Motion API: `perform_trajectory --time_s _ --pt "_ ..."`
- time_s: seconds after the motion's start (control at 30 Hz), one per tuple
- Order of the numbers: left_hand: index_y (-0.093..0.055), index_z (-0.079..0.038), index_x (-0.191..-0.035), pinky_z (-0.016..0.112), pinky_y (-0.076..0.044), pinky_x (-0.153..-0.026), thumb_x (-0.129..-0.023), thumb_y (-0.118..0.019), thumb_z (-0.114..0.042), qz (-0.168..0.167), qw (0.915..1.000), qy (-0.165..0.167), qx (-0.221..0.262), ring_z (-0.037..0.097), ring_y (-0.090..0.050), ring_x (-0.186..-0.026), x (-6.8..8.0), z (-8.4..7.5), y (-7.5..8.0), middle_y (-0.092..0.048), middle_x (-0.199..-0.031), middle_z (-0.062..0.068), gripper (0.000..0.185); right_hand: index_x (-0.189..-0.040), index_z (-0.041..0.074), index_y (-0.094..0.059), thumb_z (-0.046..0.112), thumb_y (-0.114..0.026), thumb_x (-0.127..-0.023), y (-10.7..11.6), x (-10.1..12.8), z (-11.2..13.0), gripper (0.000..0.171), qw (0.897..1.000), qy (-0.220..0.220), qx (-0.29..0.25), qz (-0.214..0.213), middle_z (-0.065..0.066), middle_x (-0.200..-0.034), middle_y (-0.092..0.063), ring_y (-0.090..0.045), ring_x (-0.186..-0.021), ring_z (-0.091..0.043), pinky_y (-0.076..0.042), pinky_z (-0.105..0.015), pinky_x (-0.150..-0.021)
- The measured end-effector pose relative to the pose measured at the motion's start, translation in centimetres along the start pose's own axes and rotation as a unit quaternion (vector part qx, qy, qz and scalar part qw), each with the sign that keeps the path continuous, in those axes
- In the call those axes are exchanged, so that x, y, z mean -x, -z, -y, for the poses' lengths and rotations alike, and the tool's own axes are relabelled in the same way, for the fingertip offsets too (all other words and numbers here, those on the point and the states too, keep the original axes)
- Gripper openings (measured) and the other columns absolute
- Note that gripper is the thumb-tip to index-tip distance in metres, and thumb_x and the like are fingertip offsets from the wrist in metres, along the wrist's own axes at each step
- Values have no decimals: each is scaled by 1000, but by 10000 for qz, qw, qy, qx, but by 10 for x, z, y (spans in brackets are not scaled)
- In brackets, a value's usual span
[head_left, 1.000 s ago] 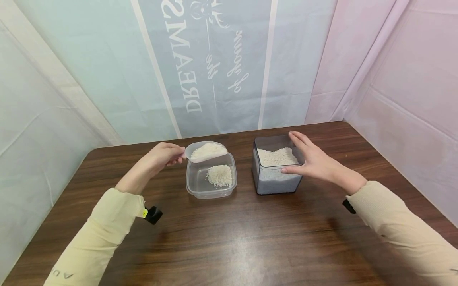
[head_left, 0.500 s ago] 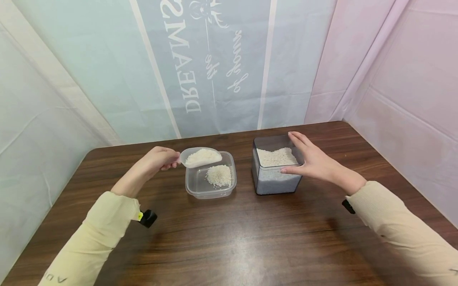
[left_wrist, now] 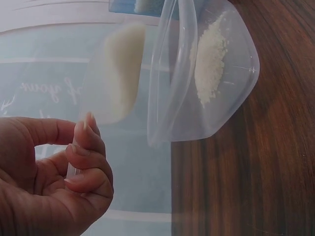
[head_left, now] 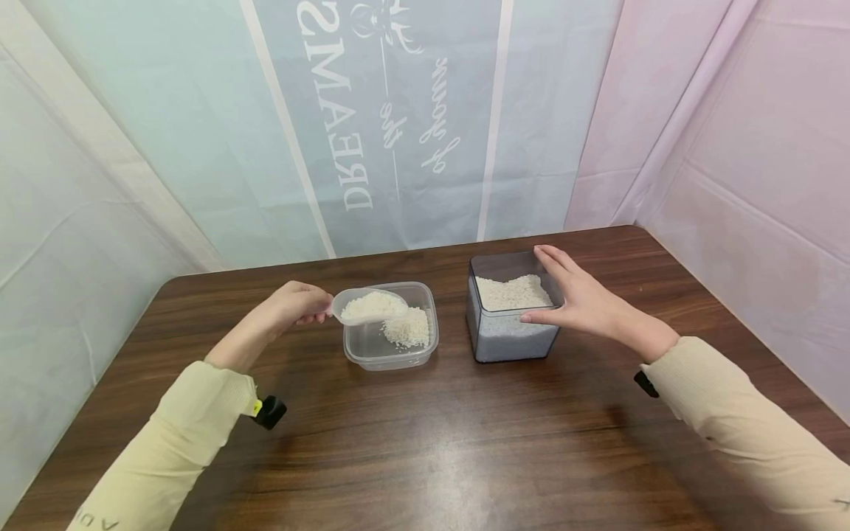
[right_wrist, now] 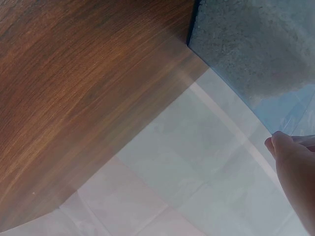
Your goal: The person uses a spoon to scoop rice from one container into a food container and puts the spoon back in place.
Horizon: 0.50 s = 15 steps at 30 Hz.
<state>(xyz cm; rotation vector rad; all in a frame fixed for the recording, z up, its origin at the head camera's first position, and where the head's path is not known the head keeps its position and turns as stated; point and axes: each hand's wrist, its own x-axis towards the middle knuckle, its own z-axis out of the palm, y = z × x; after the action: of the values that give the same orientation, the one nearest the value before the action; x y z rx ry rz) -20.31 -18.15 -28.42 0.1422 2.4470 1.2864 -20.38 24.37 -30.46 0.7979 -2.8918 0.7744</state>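
Scoop (head_left: 342,301) w/ heaped rice (head_left: 375,304) is held in L hand (head_left: 295,304), handle pinched betw. thumb & curled fingers; it's carried over far-L part of tub (head_left: 364,351), apart from rim per L wrist view. Small rice pile (head_left: 412,329) is seen in tub. R hand (head_left: 586,301) is spread wide, rice box (head_left: 518,342) clasped near rim, thumb on near side, fingers at far side. Handling (est.): scoop stiff, light, prob. nose-heavy when loaded; grains easily spilled if tipped; best gripped by handle close to bowl. Tub prob. light, easily slid if bumped. Box likely heavy, slick-walled; best held by opp. walls.
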Motion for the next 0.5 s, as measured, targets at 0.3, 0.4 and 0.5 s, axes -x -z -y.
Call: perform_trajectory --time_s 0.3,0.4,0.5 --pt "-59 3 -79 21 -36 -52 -88 -47 -13 67 9999 -74 -88 6 -39 -52 2 2 -1 -51 -62 -1 22 -144 2 -14 45 -72 -73 -1 0 0 102 10000 -20 1 12 -16 -147 -16 -24 -131 -35 -26 -53 -99" --pt "-59 5 -81 22 -36 -53 -88 -47 -12 98 9998 -124 -118 7 -40 -53 3 2 -2 -51 -62 -1 22 -144 2 -13 45 -72 -73 0 0 -1 102 10000 -22 8 13 -16 -147 -16 -23 -131 -36 -26 -53 -99" --pt "-59 7 -83 22 -36 -52 -88 -47 -12 94 9997 -158 -189 7 -40 -53 2 4 -3 -51 -62 -2 24 -144 1 -14 45 -72 -73 -1 0 -1 102 10000 -44 23 -19 -15 -147 -16 -23 -131 -35 -26 -53 -99"
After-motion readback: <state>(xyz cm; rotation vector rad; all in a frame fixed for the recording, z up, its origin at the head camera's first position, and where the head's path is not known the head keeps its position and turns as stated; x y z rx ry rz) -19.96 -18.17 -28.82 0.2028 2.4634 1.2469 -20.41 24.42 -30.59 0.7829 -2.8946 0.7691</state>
